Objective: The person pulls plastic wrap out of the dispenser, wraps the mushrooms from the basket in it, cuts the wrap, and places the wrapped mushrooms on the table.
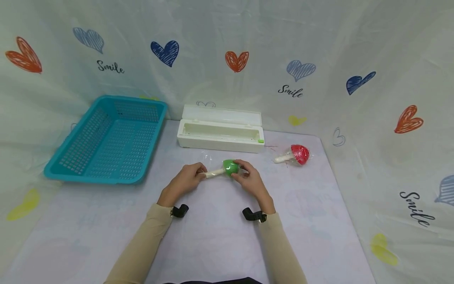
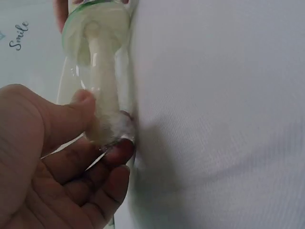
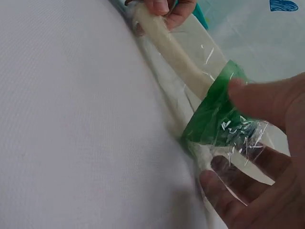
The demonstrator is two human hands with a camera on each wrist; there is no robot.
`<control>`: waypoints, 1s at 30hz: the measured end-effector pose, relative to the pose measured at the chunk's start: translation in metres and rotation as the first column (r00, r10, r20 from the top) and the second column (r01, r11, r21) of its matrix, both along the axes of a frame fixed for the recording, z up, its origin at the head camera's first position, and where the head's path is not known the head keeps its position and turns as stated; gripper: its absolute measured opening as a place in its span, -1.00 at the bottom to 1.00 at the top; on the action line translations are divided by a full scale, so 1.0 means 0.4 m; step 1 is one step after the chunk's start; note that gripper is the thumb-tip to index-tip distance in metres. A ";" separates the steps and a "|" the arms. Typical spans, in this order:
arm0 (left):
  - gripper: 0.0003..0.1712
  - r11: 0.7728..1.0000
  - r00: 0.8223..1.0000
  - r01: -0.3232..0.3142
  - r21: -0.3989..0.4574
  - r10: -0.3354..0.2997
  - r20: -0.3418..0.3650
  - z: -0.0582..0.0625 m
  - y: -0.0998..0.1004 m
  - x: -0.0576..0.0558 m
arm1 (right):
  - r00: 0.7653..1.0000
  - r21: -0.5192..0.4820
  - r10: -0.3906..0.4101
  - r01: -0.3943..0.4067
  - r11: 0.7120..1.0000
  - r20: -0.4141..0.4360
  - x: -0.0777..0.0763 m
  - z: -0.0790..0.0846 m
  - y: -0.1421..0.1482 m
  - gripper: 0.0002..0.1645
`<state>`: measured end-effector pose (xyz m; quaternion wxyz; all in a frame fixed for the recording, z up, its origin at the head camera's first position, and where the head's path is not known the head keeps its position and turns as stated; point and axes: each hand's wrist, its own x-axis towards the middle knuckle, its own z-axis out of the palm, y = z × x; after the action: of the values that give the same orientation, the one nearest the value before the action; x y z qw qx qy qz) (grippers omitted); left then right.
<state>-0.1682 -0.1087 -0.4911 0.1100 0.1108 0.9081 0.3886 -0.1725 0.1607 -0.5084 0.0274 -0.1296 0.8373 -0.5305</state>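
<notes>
In the head view, a mushroom-shaped piece with a green cap and white stem (image 1: 231,167) lies sideways in clear plastic wrap between both hands. My left hand (image 1: 187,178) pinches the stem's end, thumb on one side and fingers on the other, as the left wrist view shows with the pale stem (image 2: 104,76). At the other end, my right hand (image 1: 250,180) grips the green cap (image 3: 217,112) through the crinkled wrap. Further right lies a second wrapped mushroom-shaped piece, its cap red (image 1: 300,154) and its white stem pointing left.
Behind the hands stands a long white box (image 1: 220,142) with its lid (image 1: 222,115) tipped back. A blue perforated basket (image 1: 144,159) sits at the left. The white-covered table (image 1: 213,244) meets a cloth backdrop printed with hearts.
</notes>
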 end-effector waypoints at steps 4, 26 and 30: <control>-0.71 1.000 1.000 0.021 -0.009 -0.021 0.002 -0.002 -0.005 -0.005 | 1.000 0.043 -0.007 0.006 0.999 0.028 0.000 0.000 0.001 -0.38; -0.52 0.999 0.998 0.045 -0.013 -0.046 -0.039 -0.007 -0.012 -0.006 | 0.994 -0.043 -0.111 0.110 0.993 -0.018 -0.017 -0.021 0.001 -0.62; -0.53 1.000 0.999 0.010 0.025 -0.009 -0.038 -0.003 -0.014 -0.005 | 0.987 -0.074 -0.156 0.154 0.985 -0.033 -0.021 -0.026 0.003 -0.76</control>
<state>-0.1701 -0.1141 -0.4922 0.0933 0.1238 0.9044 0.3976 -0.1811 0.1620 -0.5189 -0.0347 -0.0752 0.8258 -0.5579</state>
